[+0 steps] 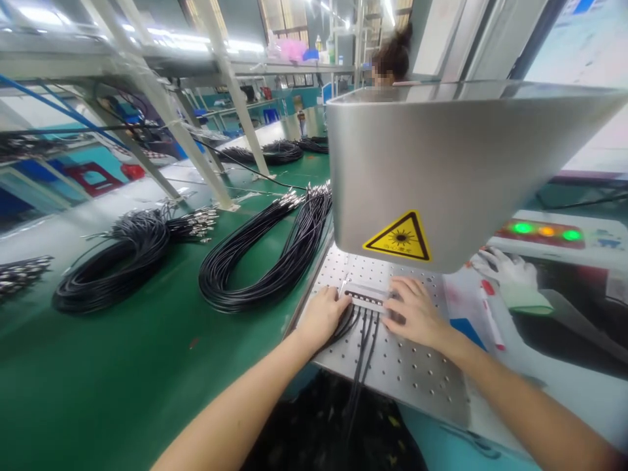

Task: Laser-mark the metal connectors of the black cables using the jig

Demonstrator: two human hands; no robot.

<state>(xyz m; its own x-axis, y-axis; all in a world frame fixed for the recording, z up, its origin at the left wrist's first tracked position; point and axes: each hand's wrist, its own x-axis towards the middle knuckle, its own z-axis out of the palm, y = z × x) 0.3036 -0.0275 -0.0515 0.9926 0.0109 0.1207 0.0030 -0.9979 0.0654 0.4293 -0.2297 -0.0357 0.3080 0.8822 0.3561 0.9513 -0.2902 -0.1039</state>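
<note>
A slotted metal cable fixture (364, 296) lies on a perforated metal plate (422, 369), with small connector ends in a row along its dark slot. Several black cables (367, 333) run from its near side toward me and over the plate's edge. My left hand (321, 317) is closed at the fixture's left end, thumb and forefinger against it; more black cables pass beside and under the palm. At the right end, my right hand (416, 313) has its fingers curved around the fixture, fingertips partly hidden. Above both hands hangs a grey machine housing (432, 170) with a yellow laser warning label (400, 239).
Looped bundles of black cables (265, 288) with metal ends lie on the green table (161, 366) to the left. On the right are a white glove (513, 278), a red-and-white marker (492, 314) and a lit button panel (544, 232). Another person (392, 62) is behind the housing.
</note>
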